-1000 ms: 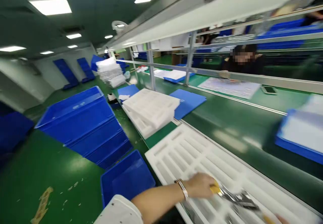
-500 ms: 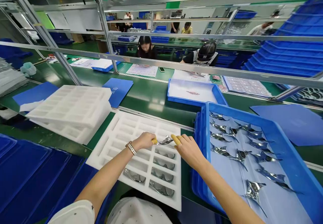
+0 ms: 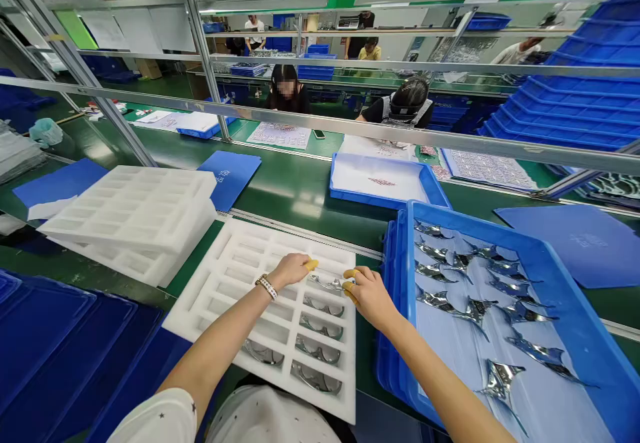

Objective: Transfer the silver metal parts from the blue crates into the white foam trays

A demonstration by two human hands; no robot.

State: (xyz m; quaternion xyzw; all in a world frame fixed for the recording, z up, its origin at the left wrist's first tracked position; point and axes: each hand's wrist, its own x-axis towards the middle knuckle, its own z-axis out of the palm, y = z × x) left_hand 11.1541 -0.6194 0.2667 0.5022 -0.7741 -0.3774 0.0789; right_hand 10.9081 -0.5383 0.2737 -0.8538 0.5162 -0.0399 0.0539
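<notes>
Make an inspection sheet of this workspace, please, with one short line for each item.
Surface: green conveyor belt, carrying a white foam tray and a blue crate.
Job's things: silver metal pieces sit in the tray's slots; more silver metal pieces lie in the crate.
Clutter: stacked foam trays and a blue sheet nearby.
Hands: left hand and right hand, yellow-capped fingers, both beside one piece; grip unclear.
Cables: nothing seen.
Surroundings: seated co-worker across the belt; stacked blue crates.
</notes>
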